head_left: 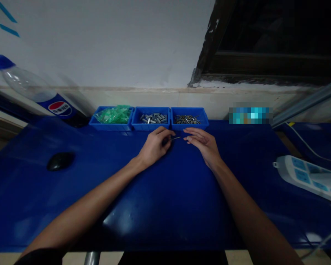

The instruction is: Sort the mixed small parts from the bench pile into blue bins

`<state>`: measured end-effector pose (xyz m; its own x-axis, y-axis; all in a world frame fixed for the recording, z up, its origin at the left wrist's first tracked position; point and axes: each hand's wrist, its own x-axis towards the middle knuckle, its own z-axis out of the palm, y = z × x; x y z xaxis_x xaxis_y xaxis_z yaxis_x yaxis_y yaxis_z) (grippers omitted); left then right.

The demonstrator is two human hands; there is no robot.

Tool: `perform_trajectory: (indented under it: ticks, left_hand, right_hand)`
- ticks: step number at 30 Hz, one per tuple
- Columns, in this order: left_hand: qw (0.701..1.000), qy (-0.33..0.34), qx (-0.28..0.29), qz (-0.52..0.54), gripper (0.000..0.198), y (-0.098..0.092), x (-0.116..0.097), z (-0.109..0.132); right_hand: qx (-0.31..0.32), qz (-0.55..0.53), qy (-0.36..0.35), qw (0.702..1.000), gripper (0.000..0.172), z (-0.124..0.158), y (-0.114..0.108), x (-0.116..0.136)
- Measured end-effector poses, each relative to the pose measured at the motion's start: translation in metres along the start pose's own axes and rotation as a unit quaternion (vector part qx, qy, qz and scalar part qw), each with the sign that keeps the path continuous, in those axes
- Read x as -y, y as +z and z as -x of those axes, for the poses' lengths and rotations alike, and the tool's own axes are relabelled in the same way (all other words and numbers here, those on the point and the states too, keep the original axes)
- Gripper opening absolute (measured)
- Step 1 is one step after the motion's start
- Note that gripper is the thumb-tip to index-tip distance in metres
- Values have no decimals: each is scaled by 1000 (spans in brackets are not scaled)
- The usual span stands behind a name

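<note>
From the middle of the counter (160, 206), a bottle (41, 88) stands at ten o'clock, its foot lost in shadow. At eleven, clear plastic (99, 116) veils green pieces (120, 113) in a blue bin (110, 127). At twelve, the left hand (156, 143) pinches a thin pin (177, 138), fingers nearly together and hiding its near end; the dark spot in that grip is unreadable. The pin's bare tip points toward three, just short of the right hand (205, 145), whose fingers are bent and loosely parted, nothing visible in them. A pixelated patch (251, 115) masks something at two; at three, a power strip (306, 175) runs out of frame.
</note>
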<state>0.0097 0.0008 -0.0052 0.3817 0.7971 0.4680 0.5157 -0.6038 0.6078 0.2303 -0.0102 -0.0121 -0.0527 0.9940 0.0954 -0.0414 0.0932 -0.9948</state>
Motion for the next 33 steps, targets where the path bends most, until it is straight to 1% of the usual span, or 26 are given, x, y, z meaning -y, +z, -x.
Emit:
perform_trajectory:
  ticks: [4,6,8,11,15,17,21,24,27,30,33]
  left_hand:
    - [991,-35,-49,120,18,-1,-5,-4]
    - [982,-47,-55,176,21,-1,-6,-6]
    - [978,-49,-53,195,25,-1,-6,-6]
    - [985,-26,-45,163,28,-3,-5,-6]
    - [997,16,-33,68,29,-7,-7,-5]
    - [999,31,-26,35,29,-8,-8,-4]
    - [999,50,-13,8,31,-7,-11,-3]
    - [999,52,-1,1,32,-7,-10,-2]
    - [999,38,19,-2,33,-9,-6,-3]
    - [1000,7,15,-5,27,-11,1,-4]
    - [1000,-21,13,-5,21,-14,4,-5]
  right_hand:
    - [3,5,-3,1000,34,0,0,-1]
    - [13,13,-4,1000,32,0,0,-1]
    - [25,21,-2,999,31,0,0,-1]
    - [38,29,0,999,33,1,1,0]
    - [53,38,7,998,34,2,2,2]
    - [65,40,14,997,32,3,3,3]
    - [85,27,23,996,24,5,5,3]
    - [74,38,17,996,20,6,5,4]
    - [52,56,-12,997,20,4,6,6]
    - [33,71,-58,995,28,-1,7,9]
    - [38,71,-84,993,47,-5,9,9]
